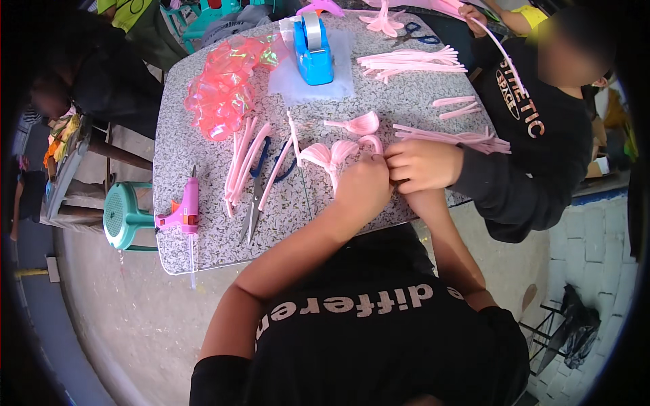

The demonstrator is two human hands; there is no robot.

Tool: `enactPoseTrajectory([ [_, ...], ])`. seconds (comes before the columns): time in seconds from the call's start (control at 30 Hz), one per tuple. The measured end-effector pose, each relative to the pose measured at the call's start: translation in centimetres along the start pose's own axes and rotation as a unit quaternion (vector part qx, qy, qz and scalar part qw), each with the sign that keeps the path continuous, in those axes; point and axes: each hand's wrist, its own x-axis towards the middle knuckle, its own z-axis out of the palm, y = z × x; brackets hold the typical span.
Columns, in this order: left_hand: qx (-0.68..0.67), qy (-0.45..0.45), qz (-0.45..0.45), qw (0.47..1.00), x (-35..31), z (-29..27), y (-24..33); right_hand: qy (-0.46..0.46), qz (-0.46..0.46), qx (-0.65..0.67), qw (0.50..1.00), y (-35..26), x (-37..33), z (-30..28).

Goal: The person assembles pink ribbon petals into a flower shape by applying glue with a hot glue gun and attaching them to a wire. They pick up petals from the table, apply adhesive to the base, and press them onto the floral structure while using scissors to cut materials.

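Note:
My left hand [365,184] is closed around a curled pink pipe cleaner [372,141] near the table's front edge. Close against it, my right hand [418,197] is mostly covered by a co-worker's hand [425,164] in a black sleeve, so its fingers are hidden. Just left of my hands lie petals [330,155] formed from looped pink pipe cleaners. Behind them sits another pink petal [362,123] with a short stem. A thin wrapped stem [294,137] lies to the left. Loose pink pipe cleaners [447,138] spread out at the right.
Scissors [253,203], a pink glue gun [183,212] and more pipe cleaners [245,166] lie at the left of the speckled table [203,247]. Behind are shiny pink film [220,91], a blue tape dispenser [315,64] and a pink flower [384,24]. A green stool [123,215] stands left.

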Motion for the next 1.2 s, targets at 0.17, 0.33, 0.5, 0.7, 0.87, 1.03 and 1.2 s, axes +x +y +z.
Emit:
enactPoseTrajectory([
  [0.17,-0.009,0.009,-0.001,1.0,0.3,2.6,-1.6,0.021,0.178,-0.023,0.984,-1.8,-0.7,-0.7],
  [0.33,-0.28,-0.036,-0.13,0.95,-0.1,-0.9,0.0,0.041,0.356,0.276,0.892,-3.9,0.1,-1.4],
  [0.5,-0.549,-0.089,-0.205,0.805,-2.5,-1.9,-0.3,0.09,0.313,0.453,0.83,-6.5,-0.5,-0.3],
  [0.7,-0.632,-0.048,-0.282,0.72,-5.1,-3.4,-0.6,0.021,0.314,0.497,0.809,-8.4,-0.4,0.1],
  [0.87,-0.61,-0.063,-0.282,0.738,-6.1,-5.0,-0.8,0.009,0.314,0.544,0.778,-9.6,-0.3,0.1],
  [1.03,-0.475,0.126,-0.204,0.847,-7.7,-5.6,-0.7,0.059,0.27,0.522,0.807,-9.9,-0.5,0.3],
  [1.2,-0.422,0.283,-0.107,0.855,-7.4,-7.5,-0.9,0.118,0.177,0.421,0.882,-9.6,1.0,-0.6],
])
